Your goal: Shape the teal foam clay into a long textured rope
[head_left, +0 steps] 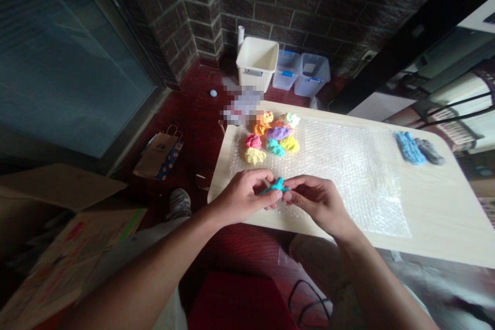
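Observation:
Both my hands meet above the near edge of the table, pinching a small soft teal cloth piece between them. My left hand grips its left end, thumb on the near side. On the right end, the fingertips and thumb of my right hand are closed. Just beyond the hands lie several crumpled soft bundles, among them a pale yellow bundle, a pink bundle, a turquoise bundle, a bright yellow bundle, a purple bundle and an orange bundle. Their exact kind is unclear.
Bubble wrap covers much of the light wooden table. Blue fuzzy socks and a grey pair lie at the right. Beyond stand a white bin and clear boxes. A paper bag and cardboard box are left.

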Demonstrator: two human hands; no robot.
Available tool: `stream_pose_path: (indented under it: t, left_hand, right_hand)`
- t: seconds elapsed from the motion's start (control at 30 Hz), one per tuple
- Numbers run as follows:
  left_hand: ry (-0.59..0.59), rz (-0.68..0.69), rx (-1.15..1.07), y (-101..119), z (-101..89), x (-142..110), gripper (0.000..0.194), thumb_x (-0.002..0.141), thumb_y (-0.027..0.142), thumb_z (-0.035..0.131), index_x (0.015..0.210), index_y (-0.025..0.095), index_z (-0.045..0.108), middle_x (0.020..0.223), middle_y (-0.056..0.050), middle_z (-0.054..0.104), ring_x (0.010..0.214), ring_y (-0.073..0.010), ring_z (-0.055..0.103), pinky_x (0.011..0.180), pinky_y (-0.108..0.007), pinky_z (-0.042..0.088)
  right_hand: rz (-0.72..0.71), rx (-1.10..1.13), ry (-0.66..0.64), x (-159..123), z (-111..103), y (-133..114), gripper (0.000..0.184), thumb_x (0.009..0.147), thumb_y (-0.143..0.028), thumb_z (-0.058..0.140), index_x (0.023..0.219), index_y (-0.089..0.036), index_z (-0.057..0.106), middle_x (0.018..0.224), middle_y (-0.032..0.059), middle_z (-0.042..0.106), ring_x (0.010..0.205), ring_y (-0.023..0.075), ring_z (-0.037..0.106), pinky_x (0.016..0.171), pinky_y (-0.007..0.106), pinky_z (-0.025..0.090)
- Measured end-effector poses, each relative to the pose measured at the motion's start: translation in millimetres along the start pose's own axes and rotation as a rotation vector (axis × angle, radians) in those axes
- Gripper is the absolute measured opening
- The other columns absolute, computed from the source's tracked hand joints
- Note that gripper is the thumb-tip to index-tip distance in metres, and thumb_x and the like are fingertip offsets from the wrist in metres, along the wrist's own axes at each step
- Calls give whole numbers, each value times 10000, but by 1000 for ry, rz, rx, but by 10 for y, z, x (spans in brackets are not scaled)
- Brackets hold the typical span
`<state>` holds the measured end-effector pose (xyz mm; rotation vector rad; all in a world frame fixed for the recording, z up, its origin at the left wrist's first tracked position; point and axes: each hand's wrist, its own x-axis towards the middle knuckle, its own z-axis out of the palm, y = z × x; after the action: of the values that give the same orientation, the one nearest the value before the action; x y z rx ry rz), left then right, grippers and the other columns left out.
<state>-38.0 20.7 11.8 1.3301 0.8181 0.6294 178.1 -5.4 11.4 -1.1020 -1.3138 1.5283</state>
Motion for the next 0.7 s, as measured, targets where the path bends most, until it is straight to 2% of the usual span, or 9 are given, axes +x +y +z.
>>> stream_pose_path:
  t: [0.17,0.37,0.43,0.6,0.7]
  left_hand:
    - [60,120,196,26,1,3,134,896,244,674,808,152,633,768,8,637,725,-114,574,653,-225,429]
    - [72,132,259,4,0,1,98,874,225,698,827,153,652,772,32,618,736,-103,546,680,-222,413]
    - [67,126,251,-7,3,2,109,881,233,697,822,154,650,781,23,631,748,-111,565,686,-226,424]
    - [32,70,112,-27,17,4,181,957,343,649,935,163,643,858,-21,706,760,-140,660,674,-241,483]
    - [39,34,15,-37,29,4,196,956,359,655,947,167,616,847,-20,695,740,-144,687,658,-239,519]
  right_hand:
    - [66,3,5,13,8,-26,149,864,-335,837,902,-193,811,754,46,783,668,133,696,666,247,565]
    - [55,-34,51,28,33,10,216,756,-332,922,836,-176,796,698,33,748,596,127,631,579,241,509]
    - [70,-26,48,33,39,14,212,778,-339,907,839,-173,790,694,35,746,601,131,632,590,247,514]
    - [70,115,41,21,32,26,198,954,-389,732,963,-200,788,808,50,772,710,162,710,677,282,576]
    - [35,73,29,4,31,29,180,939,-341,757,1076,-227,786,856,43,783,734,160,717,691,283,579]
